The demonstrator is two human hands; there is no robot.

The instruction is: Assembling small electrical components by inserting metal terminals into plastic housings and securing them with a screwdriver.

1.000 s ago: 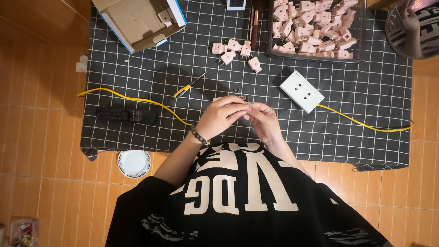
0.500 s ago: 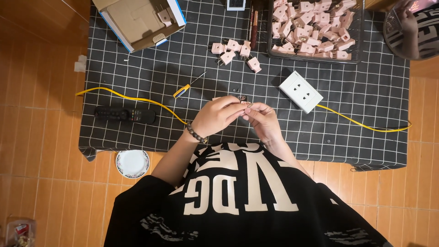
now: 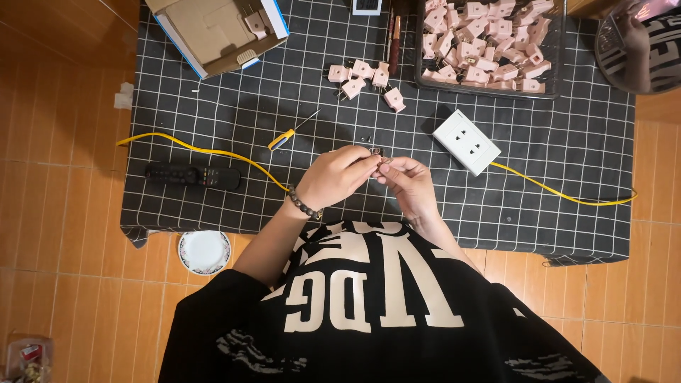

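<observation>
My left hand (image 3: pixel 339 175) and my right hand (image 3: pixel 406 181) meet fingertip to fingertip over a black gridded mat (image 3: pixel 234 120). Both pinch one small part (image 3: pixel 377 155) between them; most of it is hidden by the fingers. A bead bracelet sits on my left wrist. A yellow cable (image 3: pixel 206 152) runs under my hands to a white socket block (image 3: pixel 466 141) just right of them. A small yellow-handled screwdriver (image 3: pixel 287 135) lies a little to the upper left of my left hand.
Several pink plugs (image 3: pixel 365 76) lie loose above my hands. A dark tray (image 3: pixel 489 39) full of pink plugs stands at the back right, an open cardboard box (image 3: pixel 216 32) at the back left. A black remote (image 3: pixel 193 175) and a small white dish (image 3: pixel 204 251) lie left.
Both hands stay together on the small part with only slight finger movement. Nothing else on the mat has moved.
</observation>
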